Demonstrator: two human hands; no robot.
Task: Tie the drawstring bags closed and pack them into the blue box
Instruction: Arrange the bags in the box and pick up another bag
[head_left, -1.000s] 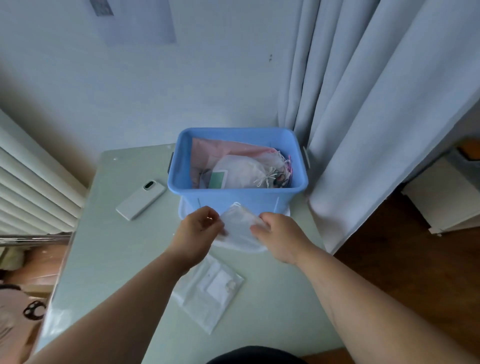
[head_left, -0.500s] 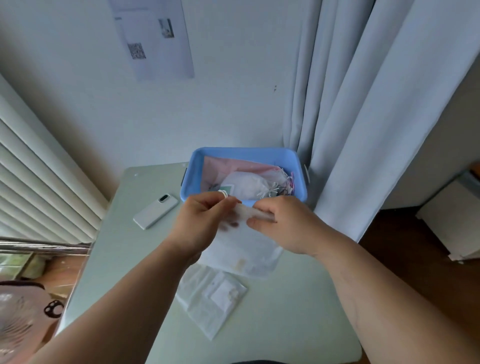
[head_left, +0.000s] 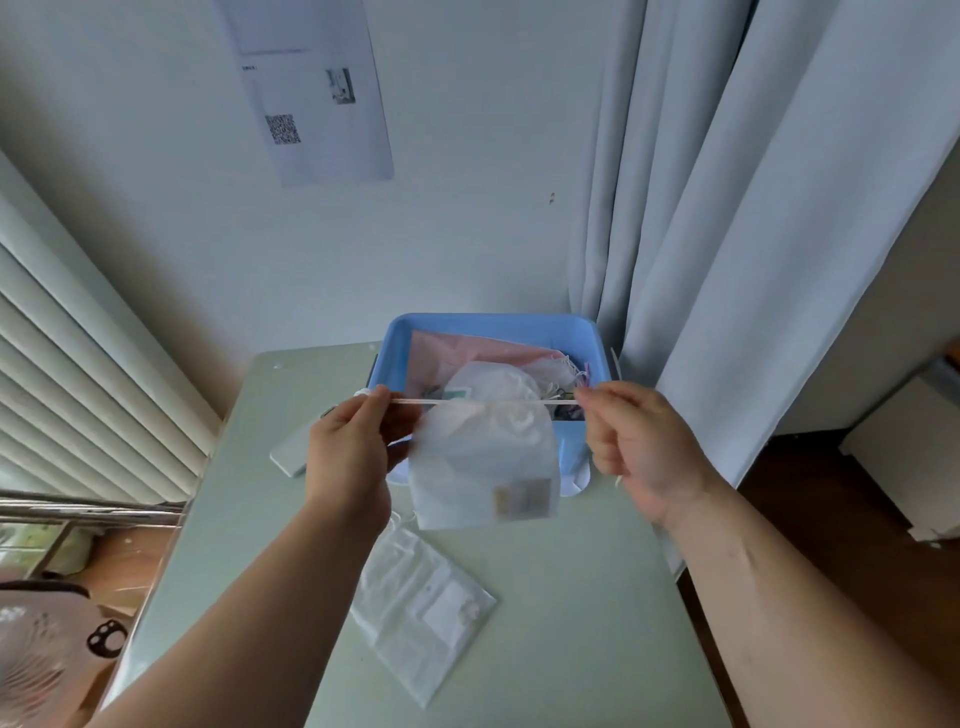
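Observation:
A sheer white drawstring bag (head_left: 483, 462) hangs in the air in front of the blue box (head_left: 597, 343), its mouth gathered on a taut cord. My left hand (head_left: 353, 457) pinches the cord's left end and my right hand (head_left: 634, 441) pinches the right end, both pulled apart level. A small tan item shows through the bag's lower right. The blue box stands at the table's far edge and holds a pink bag and several white tied bags. More flat white bags (head_left: 421, 603) lie on the table below my hands.
A white phone (head_left: 291, 457) lies on the pale green table (head_left: 571, 623) left of the box, partly behind my left hand. Grey curtains (head_left: 727, 260) hang right of the box. Window blinds run along the left. A paper sheet is on the wall.
My hands lifted the bag off the table, then moved apart sideways, drawing the cord tight and gathering the bag's mouth. The view tilted upward.

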